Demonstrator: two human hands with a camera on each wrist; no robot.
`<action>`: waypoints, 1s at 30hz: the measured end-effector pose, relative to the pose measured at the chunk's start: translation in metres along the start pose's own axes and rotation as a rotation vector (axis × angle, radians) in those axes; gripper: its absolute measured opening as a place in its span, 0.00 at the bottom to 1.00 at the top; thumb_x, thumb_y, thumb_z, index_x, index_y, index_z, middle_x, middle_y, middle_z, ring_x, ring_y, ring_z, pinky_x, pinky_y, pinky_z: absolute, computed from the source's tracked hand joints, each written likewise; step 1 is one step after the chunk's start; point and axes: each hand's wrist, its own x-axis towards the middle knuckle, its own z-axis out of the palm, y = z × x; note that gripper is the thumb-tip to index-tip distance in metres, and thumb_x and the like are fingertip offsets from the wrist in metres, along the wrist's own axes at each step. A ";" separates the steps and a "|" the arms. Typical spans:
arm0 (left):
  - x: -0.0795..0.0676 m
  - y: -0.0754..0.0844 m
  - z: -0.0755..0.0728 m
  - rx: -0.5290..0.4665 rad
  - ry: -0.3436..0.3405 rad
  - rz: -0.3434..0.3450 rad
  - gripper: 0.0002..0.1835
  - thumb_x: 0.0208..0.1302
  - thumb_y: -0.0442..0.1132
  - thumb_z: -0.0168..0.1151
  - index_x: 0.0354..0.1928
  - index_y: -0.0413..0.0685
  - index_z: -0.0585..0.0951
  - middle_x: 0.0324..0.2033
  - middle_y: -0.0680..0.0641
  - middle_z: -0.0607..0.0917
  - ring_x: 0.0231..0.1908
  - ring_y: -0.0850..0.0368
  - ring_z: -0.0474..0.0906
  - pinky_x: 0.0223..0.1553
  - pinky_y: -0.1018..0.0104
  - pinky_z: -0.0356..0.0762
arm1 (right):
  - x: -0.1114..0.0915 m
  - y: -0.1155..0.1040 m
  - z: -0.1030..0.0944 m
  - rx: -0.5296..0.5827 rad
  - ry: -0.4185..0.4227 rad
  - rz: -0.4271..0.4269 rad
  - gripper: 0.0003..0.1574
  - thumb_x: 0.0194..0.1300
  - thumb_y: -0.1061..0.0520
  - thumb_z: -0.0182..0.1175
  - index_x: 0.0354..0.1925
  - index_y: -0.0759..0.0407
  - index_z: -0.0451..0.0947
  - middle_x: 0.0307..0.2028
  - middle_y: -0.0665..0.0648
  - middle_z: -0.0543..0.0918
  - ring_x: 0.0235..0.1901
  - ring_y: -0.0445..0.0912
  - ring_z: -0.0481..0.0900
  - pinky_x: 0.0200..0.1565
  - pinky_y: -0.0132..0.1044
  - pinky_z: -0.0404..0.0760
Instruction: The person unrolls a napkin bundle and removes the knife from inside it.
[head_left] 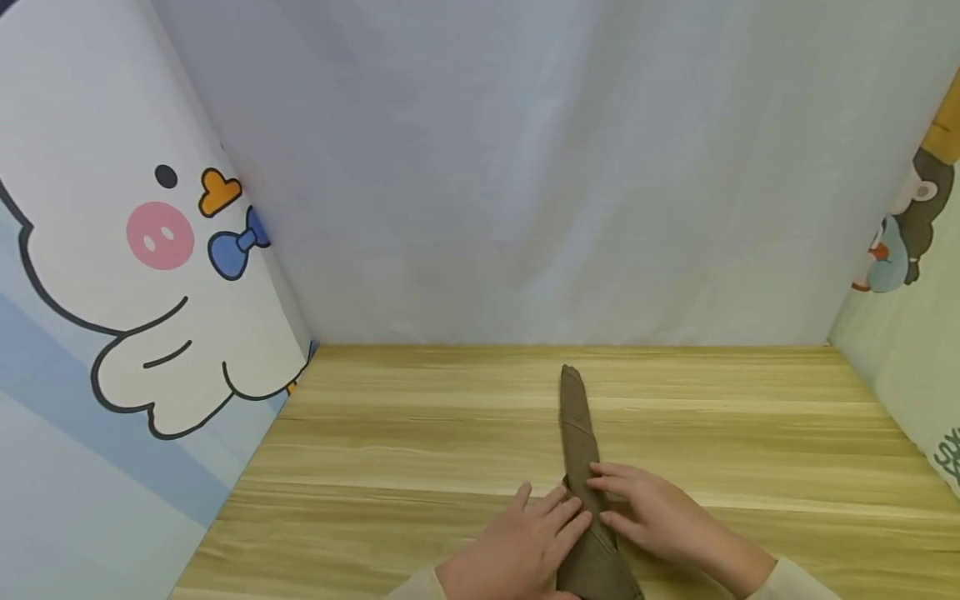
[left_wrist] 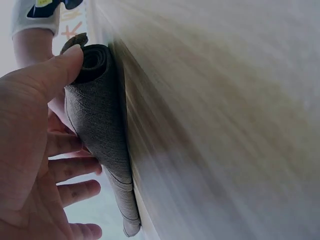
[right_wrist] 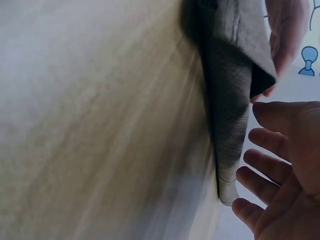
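A brown-grey cloth lies rolled into a long tapering shape, its narrow end pointing away across the table. My left hand rests on the wider near part from the left, fingers spread and fairly straight. In the left wrist view its thumb touches the spiral end of the rolled cloth. From the right, my right hand touches the side of the roll with relaxed fingertips. The right wrist view shows a loose folded corner of the cloth standing out near the right thumb.
The wood-grain table reaches back to a pale grey curtain. A panel with a white cartoon bird stands on the left, and a light green printed panel on the right.
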 end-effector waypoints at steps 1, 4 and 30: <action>0.000 0.000 0.000 -0.006 0.001 0.005 0.46 0.64 0.74 0.29 0.75 0.51 0.56 0.71 0.50 0.61 0.70 0.52 0.55 0.61 0.47 0.65 | 0.001 0.001 0.001 -0.001 -0.016 0.007 0.27 0.65 0.50 0.63 0.61 0.57 0.75 0.64 0.57 0.72 0.61 0.53 0.71 0.56 0.52 0.72; -0.002 0.000 0.000 -0.024 0.005 0.016 0.44 0.65 0.73 0.31 0.74 0.52 0.58 0.70 0.50 0.62 0.70 0.54 0.56 0.61 0.48 0.66 | 0.004 0.003 0.004 0.006 -0.051 0.023 0.29 0.66 0.48 0.61 0.62 0.58 0.74 0.65 0.58 0.70 0.62 0.55 0.70 0.57 0.52 0.71; -0.041 -0.002 -0.001 -0.034 0.105 -0.035 0.43 0.63 0.63 0.57 0.73 0.46 0.59 0.69 0.46 0.63 0.67 0.54 0.63 0.58 0.48 0.69 | 0.009 0.002 0.006 -0.009 -0.080 0.032 0.29 0.67 0.48 0.61 0.61 0.60 0.74 0.65 0.61 0.71 0.60 0.56 0.73 0.56 0.50 0.73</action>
